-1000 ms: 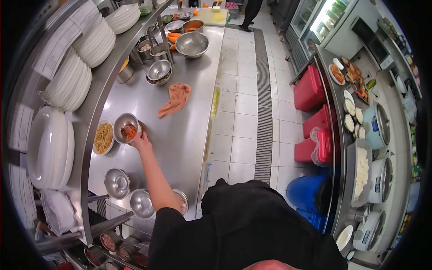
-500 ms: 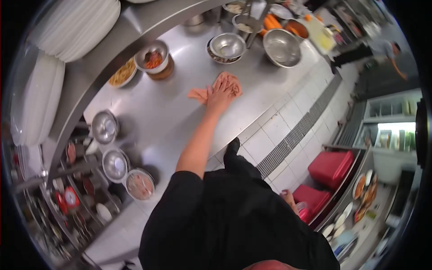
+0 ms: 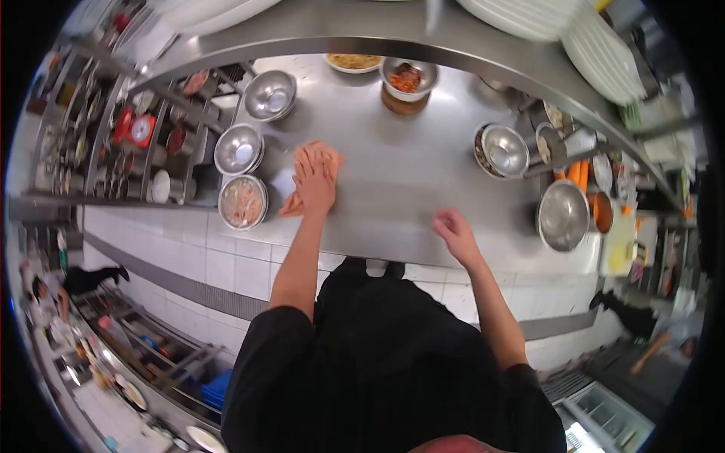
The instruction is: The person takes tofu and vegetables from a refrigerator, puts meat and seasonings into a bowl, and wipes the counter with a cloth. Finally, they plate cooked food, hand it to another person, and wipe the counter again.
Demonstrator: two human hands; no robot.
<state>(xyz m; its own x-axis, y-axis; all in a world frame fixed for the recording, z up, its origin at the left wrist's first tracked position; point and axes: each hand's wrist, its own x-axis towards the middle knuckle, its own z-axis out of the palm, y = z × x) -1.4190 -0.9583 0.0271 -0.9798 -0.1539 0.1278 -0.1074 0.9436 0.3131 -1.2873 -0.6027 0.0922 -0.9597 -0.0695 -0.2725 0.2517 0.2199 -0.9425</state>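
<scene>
My left hand (image 3: 313,185) lies flat on a salmon-coloured cloth (image 3: 325,155), fingers stretched out and pressing it against the steel worktop (image 3: 393,174). The cloth is crumpled, with a corner sticking out below the hand. To its left stand stacked metal bowls (image 3: 239,149) and a stack topped by a bowl of pale pinkish food (image 3: 243,202). My right hand (image 3: 455,234) hovers over the worktop's front edge, slightly blurred, its fingers curled in with nothing visible in them.
At the back are a bowl of chopped red food (image 3: 405,79) and a dish of yellow strips (image 3: 353,62). Metal bowls (image 3: 504,151) and a large metal bowl (image 3: 563,215) stand right. A steel shelf with white plates (image 3: 521,15) overhangs the back. Other people work at both sides.
The view has turned, and my body now faces the worktop squarely. My left hand has slid the cloth left to beside the stacked bowls. My right hand has come up from my side.
</scene>
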